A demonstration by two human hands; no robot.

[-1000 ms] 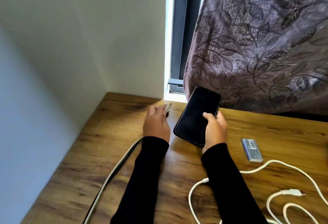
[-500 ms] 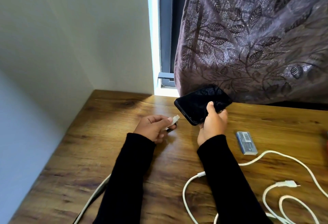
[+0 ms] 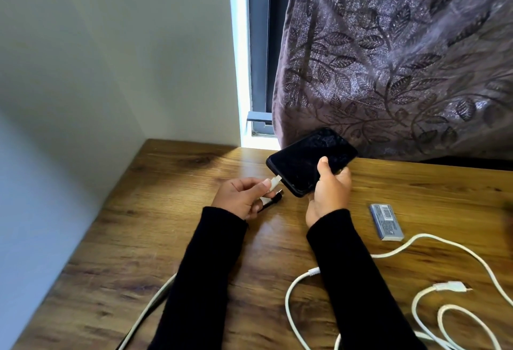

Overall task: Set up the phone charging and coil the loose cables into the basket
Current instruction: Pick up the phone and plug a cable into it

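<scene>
My right hand [image 3: 329, 191] grips a black phone [image 3: 308, 162], screen up and dark, held slantwise above the wooden table [image 3: 155, 227]. My left hand [image 3: 240, 195] pinches a white cable plug [image 3: 274, 182] whose tip touches the phone's lower-left edge. A black plug [image 3: 273, 200] also pokes out under the left hand's fingers. The two cables from these plugs [image 3: 150, 308] run under my left sleeve to the table's front edge. A loose white cable [image 3: 444, 244] lies looped on the right, its free plug [image 3: 451, 286] near the front right. No basket is in view.
A small grey block with a barcode label [image 3: 386, 221] lies on the table right of my right hand. A patterned purple curtain [image 3: 402, 58] hangs over the back edge. White walls [image 3: 111, 58] close the left side and the corner.
The right hand turned the phone from upright to slanting flat and lowered it. The left hand brought the white plug rightward up against the phone's edge.
</scene>
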